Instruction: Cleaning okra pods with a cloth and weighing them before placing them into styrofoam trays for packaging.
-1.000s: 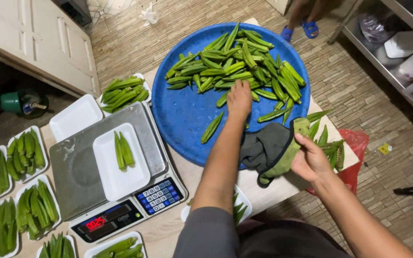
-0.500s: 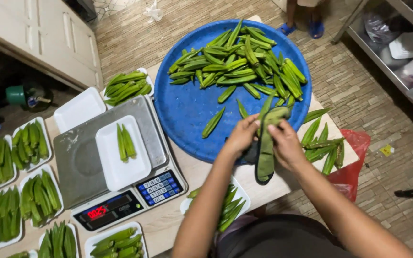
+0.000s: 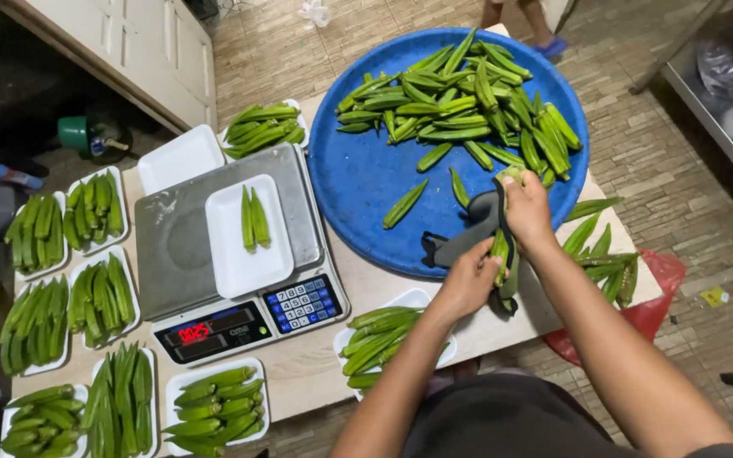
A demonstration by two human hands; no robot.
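Left hand (image 3: 467,280): fingers closed on dark cloth (image 3: 460,242) and okra pod (image 3: 500,250).
Right hand (image 3: 526,208): fingers gripping the cloth's upper end.
Change: hands have moved apart, cloth now stretched over blue tray (image 3: 366,178).

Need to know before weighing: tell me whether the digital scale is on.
On: the grey digital scale's display shows lit red digits, white foam tray on top.

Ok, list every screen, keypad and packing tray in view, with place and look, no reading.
Scale display: front left of scale, dark strip, red digits.
Keypad: right of display, blue and white keys.
Tray on scale: white rectangle, few okra.
Filled trays: white, along the left.
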